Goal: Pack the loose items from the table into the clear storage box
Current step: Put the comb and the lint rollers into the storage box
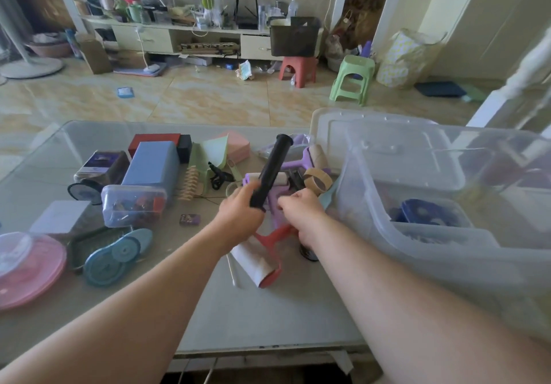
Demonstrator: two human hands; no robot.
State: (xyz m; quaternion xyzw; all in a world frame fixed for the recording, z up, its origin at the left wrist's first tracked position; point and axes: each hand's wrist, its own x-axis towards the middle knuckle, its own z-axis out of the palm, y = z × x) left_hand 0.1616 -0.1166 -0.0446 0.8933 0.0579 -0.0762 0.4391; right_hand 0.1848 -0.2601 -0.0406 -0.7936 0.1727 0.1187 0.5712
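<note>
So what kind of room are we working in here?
Most likely a home living room: a low media cabinet cluttered with household items along the wall, plastic stools on a tiled floor, and a standing fan base.

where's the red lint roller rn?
Head view, centre: the red lint roller lies on the table below both hands, its handle passing under the right hand.

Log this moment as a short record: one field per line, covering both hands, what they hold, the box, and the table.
left hand: left hand closed in a grip on the black tube, lifted above the table
right hand: right hand closed on the purple lint roller
box: clear storage box at right, open, a few items inside
table: glass table, many loose items left
red lint roller: lying near the wrists
</note>
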